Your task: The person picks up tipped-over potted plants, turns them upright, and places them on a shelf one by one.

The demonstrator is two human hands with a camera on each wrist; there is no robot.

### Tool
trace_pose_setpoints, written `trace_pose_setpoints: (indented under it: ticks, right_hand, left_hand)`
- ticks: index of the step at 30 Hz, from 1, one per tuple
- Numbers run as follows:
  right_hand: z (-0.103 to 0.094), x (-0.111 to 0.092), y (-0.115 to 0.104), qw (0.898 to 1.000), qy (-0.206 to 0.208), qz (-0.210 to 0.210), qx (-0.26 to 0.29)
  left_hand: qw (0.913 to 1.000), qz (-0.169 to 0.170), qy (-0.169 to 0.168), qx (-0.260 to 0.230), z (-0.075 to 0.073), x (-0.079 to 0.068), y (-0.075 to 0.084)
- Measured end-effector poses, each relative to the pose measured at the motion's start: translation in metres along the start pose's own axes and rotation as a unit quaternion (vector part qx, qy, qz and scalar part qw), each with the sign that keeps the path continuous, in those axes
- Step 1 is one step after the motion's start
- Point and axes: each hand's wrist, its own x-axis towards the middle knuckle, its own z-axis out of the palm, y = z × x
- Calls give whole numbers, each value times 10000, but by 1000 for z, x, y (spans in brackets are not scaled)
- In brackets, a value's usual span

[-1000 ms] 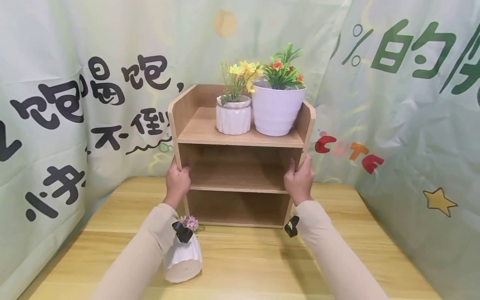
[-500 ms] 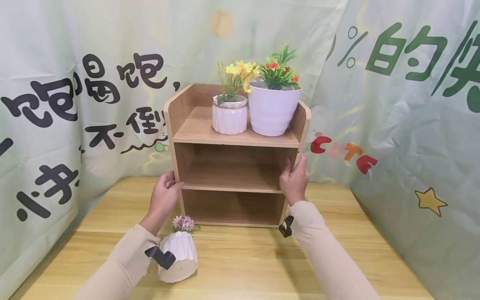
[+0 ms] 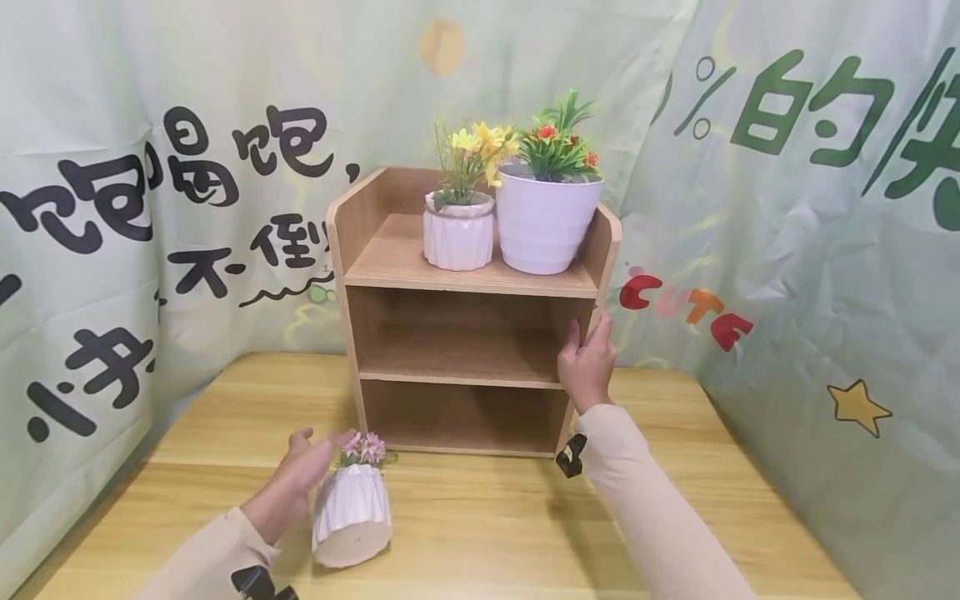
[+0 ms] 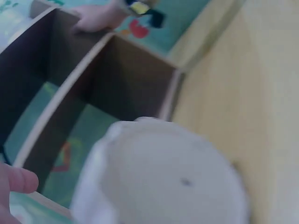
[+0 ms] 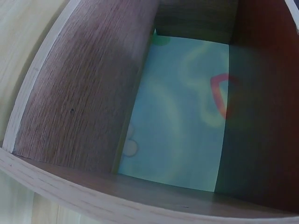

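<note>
My right hand [image 3: 588,362] grips the right side panel of a small wooden shelf unit [image 3: 472,285], thumb on its inner face. Near a white fluted flowerpot [image 3: 352,512] with pink flowers [image 3: 364,448], my left hand [image 3: 296,479] is held with its fingers stretched out, nothing in it. That pot lies on its side on the table, base toward me. In the left wrist view the pot's round base [image 4: 173,172] fills the lower middle, with my left thumb [image 4: 21,180] at the left edge. The right wrist view shows only the shelf's compartment [image 5: 84,88]; the hand is hidden there.
On the top shelf stand a small white pot [image 3: 459,237] with yellow flowers and a larger white pot [image 3: 547,221] with red flowers. The two lower compartments hold nothing. Printed cloth [image 3: 247,58] hangs behind and beside the wooden table [image 3: 480,525].
My left hand has let go of the shelf's left side and come down toward me, beside the lying flowerpot. My right hand keeps its grip on the shelf.
</note>
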Motion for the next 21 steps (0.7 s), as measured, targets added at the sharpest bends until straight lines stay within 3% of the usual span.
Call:
trace_pose_setpoints:
  ticks: [10, 21]
  right_hand:
    - [0, -1, 0, 9998, -187, 78, 23]
    - [-2, -2, -1, 9997, -228, 106, 45]
  left_hand:
    - [9990, -111, -413, -113, 12, -19, -33]
    - [9996, 60, -257, -60, 24, -24, -45]
